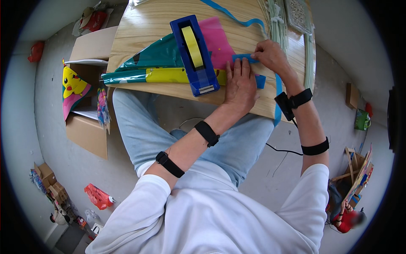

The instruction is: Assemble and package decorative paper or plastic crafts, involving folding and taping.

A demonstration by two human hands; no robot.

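Observation:
A thin green and pink plastic kite sheet lies on the wooden table, its near edge a long green and yellow fold. My left hand rests flat on the sheet's right end, fingers stretched out and pressing down. Just beyond it my right hand pinches the end of a short blue strip at the pink part. Another blue end sticks out right of my left hand. Across the sheet stands a blue tape dispenser with a yellow roll.
A long blue ribbon curves over the table and hangs off its near edge. Bundled pale sticks and a clear box line the right side. At left, an open carton holds a finished-looking kite with a yellow cartoon figure.

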